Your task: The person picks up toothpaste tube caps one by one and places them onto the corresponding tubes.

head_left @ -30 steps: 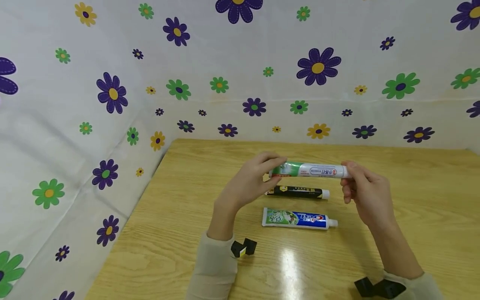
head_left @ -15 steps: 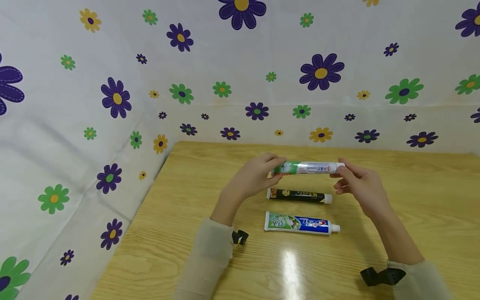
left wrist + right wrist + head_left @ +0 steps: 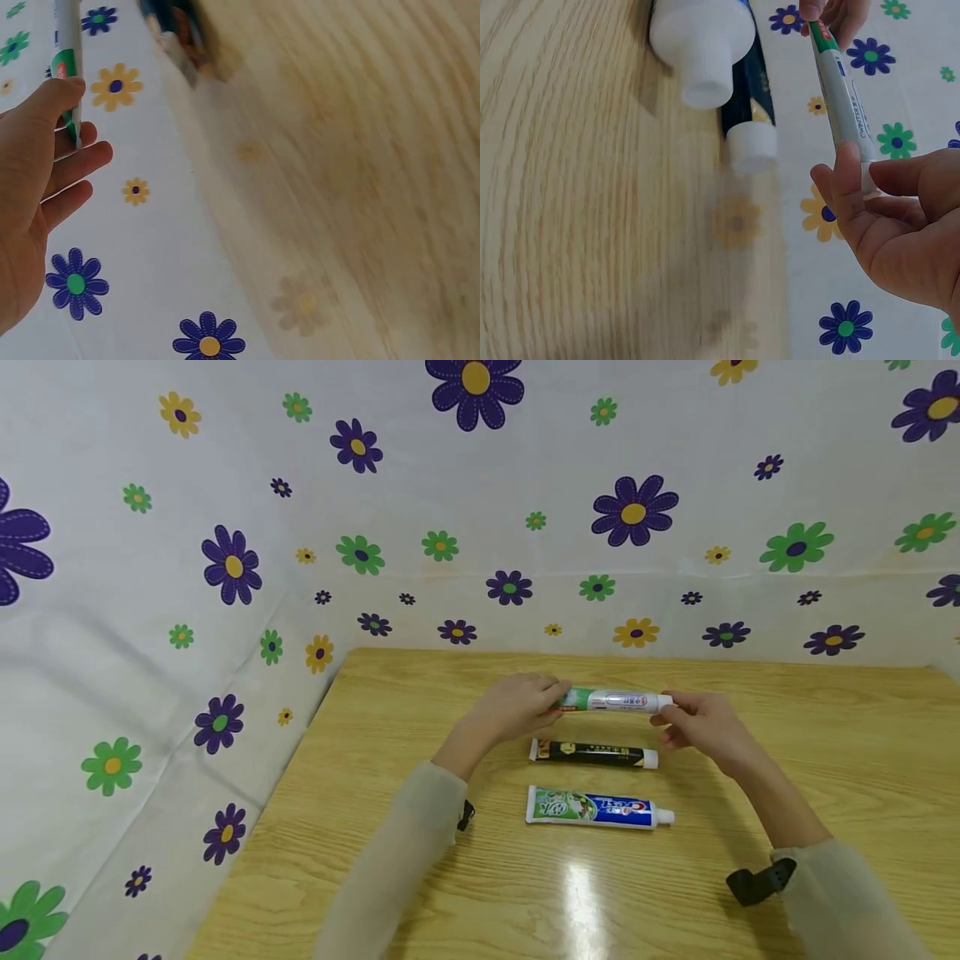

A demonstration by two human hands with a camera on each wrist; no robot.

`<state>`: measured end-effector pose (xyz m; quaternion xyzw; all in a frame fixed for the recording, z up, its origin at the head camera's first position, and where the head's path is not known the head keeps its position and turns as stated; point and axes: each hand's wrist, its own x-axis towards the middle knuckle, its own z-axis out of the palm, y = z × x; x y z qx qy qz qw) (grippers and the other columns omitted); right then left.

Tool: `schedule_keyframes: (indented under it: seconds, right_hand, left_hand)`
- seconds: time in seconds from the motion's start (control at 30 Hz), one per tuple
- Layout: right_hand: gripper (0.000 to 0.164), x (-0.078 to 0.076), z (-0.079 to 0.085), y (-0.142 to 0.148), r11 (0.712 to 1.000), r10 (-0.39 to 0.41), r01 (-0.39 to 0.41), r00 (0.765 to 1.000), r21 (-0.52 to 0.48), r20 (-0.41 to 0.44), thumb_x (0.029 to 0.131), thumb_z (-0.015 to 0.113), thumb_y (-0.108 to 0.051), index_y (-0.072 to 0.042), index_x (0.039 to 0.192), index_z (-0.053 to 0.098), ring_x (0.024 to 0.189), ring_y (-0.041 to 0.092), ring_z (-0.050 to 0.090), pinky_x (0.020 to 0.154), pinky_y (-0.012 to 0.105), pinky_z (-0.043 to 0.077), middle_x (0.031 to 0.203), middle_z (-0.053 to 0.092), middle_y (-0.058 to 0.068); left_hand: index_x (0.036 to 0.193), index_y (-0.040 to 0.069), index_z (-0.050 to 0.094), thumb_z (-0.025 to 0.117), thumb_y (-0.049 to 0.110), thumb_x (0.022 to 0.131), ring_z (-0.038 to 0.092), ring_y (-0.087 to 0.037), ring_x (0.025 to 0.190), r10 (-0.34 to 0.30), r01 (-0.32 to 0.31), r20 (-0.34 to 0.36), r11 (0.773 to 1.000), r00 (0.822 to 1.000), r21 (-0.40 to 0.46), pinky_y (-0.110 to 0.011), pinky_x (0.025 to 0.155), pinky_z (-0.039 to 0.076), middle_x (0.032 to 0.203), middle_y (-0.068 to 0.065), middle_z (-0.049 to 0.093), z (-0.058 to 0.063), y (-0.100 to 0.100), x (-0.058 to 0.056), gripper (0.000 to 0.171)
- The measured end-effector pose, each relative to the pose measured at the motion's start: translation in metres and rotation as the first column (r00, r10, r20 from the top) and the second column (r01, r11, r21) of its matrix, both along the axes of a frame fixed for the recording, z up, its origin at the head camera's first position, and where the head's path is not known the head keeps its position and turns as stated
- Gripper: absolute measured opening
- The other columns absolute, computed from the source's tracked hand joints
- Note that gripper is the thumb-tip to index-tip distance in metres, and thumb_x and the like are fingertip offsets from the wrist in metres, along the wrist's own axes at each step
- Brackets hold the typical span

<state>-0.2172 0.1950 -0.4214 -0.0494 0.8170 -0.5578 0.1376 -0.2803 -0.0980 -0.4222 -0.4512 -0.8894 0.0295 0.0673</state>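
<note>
A green and white toothpaste tube (image 3: pixel 615 700) lies crosswise between both hands, behind two other tubes. My left hand (image 3: pixel 513 706) pinches its flat green end between thumb and fingers; the left wrist view shows the thumb on the tube and the other fingers loosely spread. At the white cap, the thumb and fingers of my right hand (image 3: pixel 705 727) pinch the other end, plain in the right wrist view. Nearer to me lies a black toothpaste tube (image 3: pixel 596 753) with a white cap. In front of that one is a blue and green Crest toothpaste tube (image 3: pixel 592 807), cap to the right.
The wooden table (image 3: pixel 337 827) ends at a flower-patterned sheet (image 3: pixel 555 547) at the back and on the left. A black wrist strap mount (image 3: pixel 757 883) sits at the right sleeve, low over the table.
Both hands have carried the green and white tube slightly back and to the left, away from the black tube, and it looks smaller in the head view. The other two tubes stay put.
</note>
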Motion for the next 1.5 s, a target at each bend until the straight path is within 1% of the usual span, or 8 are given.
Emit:
schedule_keyframes:
  seconds: [0.1, 0.3, 0.53, 0.73, 0.93, 1.13, 1.33, 1.5]
  right_hand:
    - [0.043, -0.005, -0.007, 0.0, 0.998, 0.039, -0.039, 0.999, 0.047, -0.006, 0.105, 0.044, -0.008, 0.019, 0.138, 0.042, 0.069, 0.011, 0.064, 0.068, 0.028, 0.059, 0.108, 0.065, 0.032]
    - [0.039, -0.013, -0.025, 0.003, 0.992, 0.086, -0.088, 0.996, 0.094, 0.024, 0.104, 0.048, -0.009, 0.017, 0.133, 0.049, 0.067, 0.012, 0.062, 0.062, 0.026, 0.057, 0.092, 0.066, 0.018]
    - [0.035, -0.02, -0.035, -0.001, 0.977, 0.09, -0.088, 0.996, 0.193, -0.004, 0.105, 0.047, -0.011, 0.013, 0.13, 0.053, 0.062, 0.015, 0.053, 0.052, 0.024, 0.047, 0.076, 0.059, 0.009]
    - [0.035, -0.025, -0.039, -0.006, 0.965, 0.091, -0.086, 0.996, 0.247, -0.01, 0.105, 0.045, -0.012, 0.01, 0.13, 0.054, 0.056, 0.015, 0.045, 0.048, 0.024, 0.039, 0.072, 0.052, 0.007]
    - [0.036, -0.024, -0.04, -0.011, 0.957, 0.097, -0.095, 0.995, 0.273, 0.006, 0.105, 0.046, -0.013, 0.011, 0.131, 0.054, 0.059, 0.016, 0.047, 0.05, 0.025, 0.043, 0.072, 0.051, 0.007]
    - [0.038, -0.026, -0.04, -0.013, 0.952, 0.089, -0.087, 0.996, 0.293, 0.008, 0.106, 0.045, -0.014, 0.01, 0.134, 0.052, 0.063, 0.018, 0.05, 0.052, 0.027, 0.048, 0.078, 0.052, 0.009]
    - [0.041, -0.029, -0.041, -0.015, 0.951, 0.08, -0.085, 0.996, 0.297, 0.028, 0.106, 0.044, -0.016, 0.011, 0.135, 0.051, 0.066, 0.018, 0.051, 0.054, 0.028, 0.049, 0.081, 0.053, 0.01]
    - [0.047, -0.03, -0.039, -0.016, 0.954, 0.083, -0.091, 0.996, 0.286, 0.042, 0.105, 0.045, -0.017, 0.014, 0.14, 0.044, 0.067, 0.018, 0.052, 0.054, 0.029, 0.049, 0.085, 0.056, 0.013]
  left_hand:
    - [0.144, 0.011, 0.051, 0.052, 0.035, 0.104, 0.062, -0.019, 0.117, -0.002, 0.002, -0.004, 0.997, 1.0, -0.082, -0.032, 0.102, 0.048, 0.134, -0.004, 0.062, -0.009, 0.0, -0.006, 0.046]
    - [0.143, 0.016, 0.05, 0.046, 0.039, 0.106, 0.056, -0.019, 0.127, 0.05, -0.032, 0.08, 0.979, 0.996, -0.203, -0.036, 0.111, 0.039, 0.141, 0.0, 0.058, -0.022, 0.002, -0.011, 0.044]
    - [0.146, 0.016, 0.047, 0.045, 0.037, 0.107, 0.051, -0.02, 0.131, 0.096, -0.054, 0.147, 0.962, 0.984, -0.268, -0.038, 0.113, 0.037, 0.144, 0.0, 0.055, -0.03, 0.004, -0.018, 0.045]
    - [0.14, 0.016, 0.052, 0.047, 0.034, 0.106, 0.056, -0.019, 0.123, 0.113, -0.068, 0.163, 0.963, 0.98, -0.261, -0.036, 0.108, 0.042, 0.136, 0.0, 0.061, -0.033, 0.003, -0.02, 0.039]
    - [0.139, 0.016, 0.053, 0.05, 0.035, 0.105, 0.058, -0.018, 0.119, 0.115, -0.07, 0.167, 0.964, 0.979, -0.255, -0.033, 0.102, 0.047, 0.133, 0.0, 0.062, -0.04, 0.0, -0.02, 0.039]
    - [0.136, 0.016, 0.055, 0.053, 0.033, 0.104, 0.06, -0.017, 0.11, 0.131, -0.094, 0.182, 0.976, 0.975, -0.197, -0.032, 0.094, 0.05, 0.125, 0.0, 0.065, -0.043, -0.001, -0.02, 0.037]
    - [0.14, 0.016, 0.053, 0.051, 0.032, 0.105, 0.058, -0.018, 0.115, 0.169, -0.128, 0.213, 0.973, 0.962, -0.193, -0.033, 0.097, 0.049, 0.13, -0.002, 0.062, -0.043, -0.003, -0.02, 0.039]
    - [0.143, 0.017, 0.05, 0.05, 0.032, 0.105, 0.059, -0.018, 0.112, 0.191, -0.147, 0.226, 0.969, 0.955, -0.197, -0.033, 0.095, 0.05, 0.129, -0.002, 0.062, -0.044, -0.005, -0.019, 0.041]
